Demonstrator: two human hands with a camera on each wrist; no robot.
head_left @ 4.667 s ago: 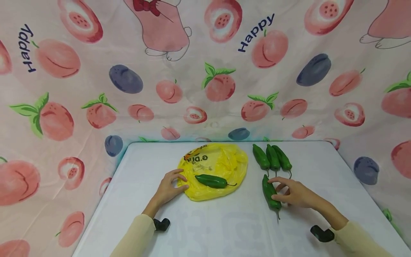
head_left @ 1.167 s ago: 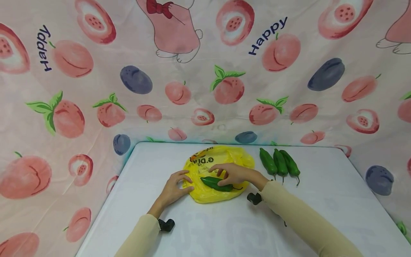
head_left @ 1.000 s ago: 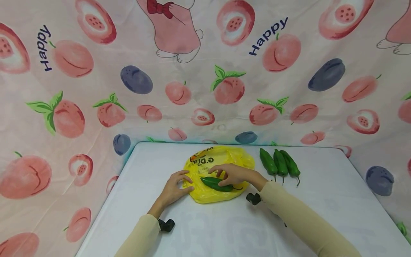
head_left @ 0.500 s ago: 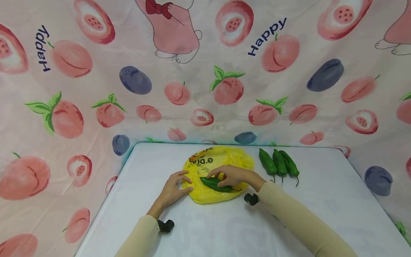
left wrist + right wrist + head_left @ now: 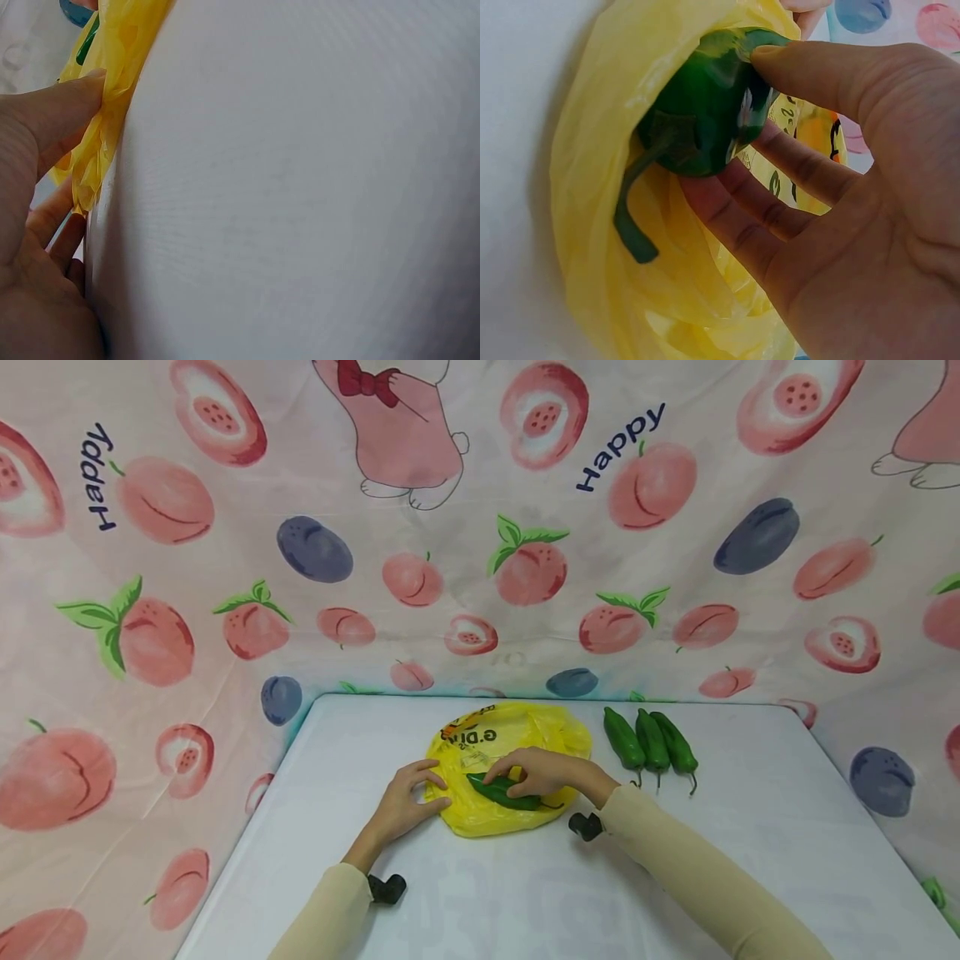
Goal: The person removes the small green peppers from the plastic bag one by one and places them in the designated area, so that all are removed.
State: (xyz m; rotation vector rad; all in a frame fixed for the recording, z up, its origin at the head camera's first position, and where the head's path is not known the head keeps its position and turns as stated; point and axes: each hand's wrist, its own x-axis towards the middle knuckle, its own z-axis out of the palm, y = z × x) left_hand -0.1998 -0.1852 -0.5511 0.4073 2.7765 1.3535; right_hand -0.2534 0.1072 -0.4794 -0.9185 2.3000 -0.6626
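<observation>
A yellow plastic bag (image 5: pixel 480 823) with dark lettering lies bunched at the middle of the white table. On top of it rests a green chili pepper (image 5: pixel 498 794), its curved stem pointing right. My right hand (image 5: pixel 543 768) pinches this pepper from above; in the right wrist view the thumb is on one side of the pepper (image 5: pixel 705 97) and the fingers on the other. At the bag's left edge, my left hand (image 5: pixel 405 796) holds the plastic, which the left wrist view shows between thumb and curved fingers.
Three green chili peppers (image 5: pixel 650 742) lie side by side at the back right, stems toward me. Black wrist cameras (image 5: pixel 387 888) sit on both forearms. Behind the white table (image 5: pixel 480 902) hangs a fruit-patterned cloth (image 5: pixel 450 527).
My right hand has gone left from a separate pepper, now hidden at the right sleeve, to the one on the bag. Its index finger has since lowered onto that pepper. My left hand stays put.
</observation>
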